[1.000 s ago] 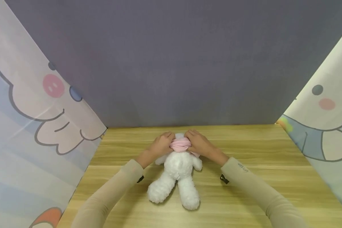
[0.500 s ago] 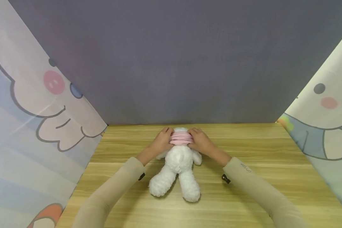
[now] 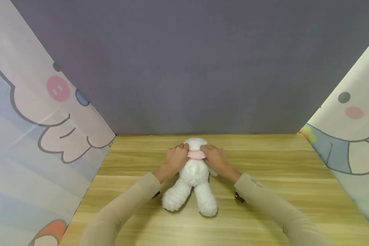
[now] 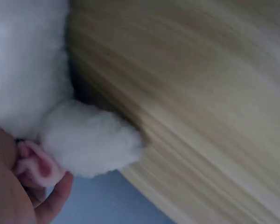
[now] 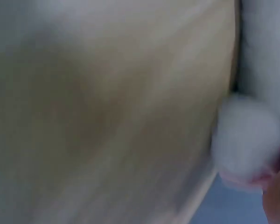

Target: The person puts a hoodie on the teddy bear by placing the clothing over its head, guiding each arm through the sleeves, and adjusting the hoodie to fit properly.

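Note:
A white fluffy plush toy (image 3: 194, 172) lies on the wooden table, legs toward the person. A pink cloth band (image 3: 196, 154) crosses it between head and body. The left hand (image 3: 176, 158) grips the band's left end and the right hand (image 3: 216, 159) grips its right end. In the left wrist view, fingers of the left hand (image 4: 18, 186) pinch the rolled pink cloth (image 4: 39, 165) beside a plush arm (image 4: 91, 140). The blurred right wrist view has the right hand (image 5: 277, 196) at pink cloth (image 5: 245, 181) under the other plush arm (image 5: 247, 137).
The light wooden table (image 3: 264, 212) meets a dark grey panel (image 3: 203, 68) at its back edge. Cartoon-printed sheets (image 3: 15, 143) stand along the left side, with another printed sheet (image 3: 356, 136) on the right.
Both hands have drawn the pink band down from the plush's head to just above its body, and it looks narrower. More of the white head shows above it.

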The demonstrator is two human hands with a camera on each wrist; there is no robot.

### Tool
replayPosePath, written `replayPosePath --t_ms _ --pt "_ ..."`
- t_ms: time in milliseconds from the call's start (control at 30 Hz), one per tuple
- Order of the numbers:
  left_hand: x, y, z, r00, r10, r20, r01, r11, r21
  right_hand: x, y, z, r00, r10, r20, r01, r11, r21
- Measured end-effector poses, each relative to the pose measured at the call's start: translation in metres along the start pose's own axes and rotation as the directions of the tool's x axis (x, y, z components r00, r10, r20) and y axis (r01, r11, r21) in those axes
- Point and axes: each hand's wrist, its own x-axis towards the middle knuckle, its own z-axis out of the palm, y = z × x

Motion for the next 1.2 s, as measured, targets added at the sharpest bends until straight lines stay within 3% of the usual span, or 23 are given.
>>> replayPosePath --t_ms 133,267,367,500,567,667,767,833,900,1000,1067,1100,1200 --pt "0.003 -0.002 -0.002 0.999 -0.043 0.032 0.048 0.986 -0.162 0.006 0.001 -0.001 0.999 0.030 0.012 -0.030 0.999 0.043" --pt "0.001 -0.013 -0.007 1.000 -0.025 0.019 0.031 0.916 -0.400 0.013 0.007 -0.014 0.998 0.032 0.045 -0.041 0.972 0.230" --pt "-0.007 -0.020 -0.011 1.000 -0.001 0.006 0.003 0.873 -0.487 0.012 0.008 -0.026 0.998 -0.007 0.060 -0.014 0.941 0.338" --pt "-0.018 -0.023 -0.018 1.000 0.005 -0.008 -0.008 0.870 -0.493 0.004 0.004 -0.037 0.994 -0.095 0.054 0.073 0.946 0.317" --pt "-0.021 -0.023 -0.022 0.999 0.013 -0.050 -0.034 0.896 -0.442 -0.001 0.001 -0.039 0.993 -0.117 0.018 0.108 0.960 0.259" --pt "-0.022 -0.023 -0.028 0.986 0.096 -0.135 -0.135 0.937 -0.321 -0.006 -0.004 -0.040 0.987 -0.141 -0.074 0.152 0.973 0.173" --pt "-0.022 -0.023 -0.034 0.966 0.200 -0.162 -0.238 0.935 -0.262 -0.008 -0.009 -0.040 0.973 -0.179 -0.148 0.196 0.975 0.106" --pt "-0.022 -0.024 -0.036 0.967 0.219 -0.131 -0.250 0.916 -0.315 -0.009 -0.012 -0.040 0.967 -0.198 -0.160 0.216 0.971 0.100" --pt "-0.023 -0.024 -0.039 0.977 0.193 -0.092 -0.214 0.896 -0.389 -0.008 -0.015 -0.040 0.970 -0.186 -0.158 0.206 0.971 0.123" --pt "-0.026 -0.023 -0.046 0.987 0.162 0.024 -0.135 0.887 -0.442 -0.008 -0.018 -0.042 0.979 -0.164 -0.120 0.182 0.970 0.159" --pt "-0.029 -0.024 -0.054 0.974 0.185 0.128 -0.105 0.879 -0.466 -0.007 -0.019 -0.049 0.986 -0.162 -0.045 0.168 0.966 0.197" --pt "-0.030 -0.025 -0.058 0.962 0.203 0.182 -0.092 0.871 -0.482 -0.007 -0.019 -0.053 0.986 -0.165 0.008 0.158 0.961 0.228" --pt "-0.033 -0.031 -0.065 0.921 0.248 0.300 -0.046 0.835 -0.549 -0.004 -0.015 -0.068 0.962 -0.183 0.201 0.110 0.938 0.330"
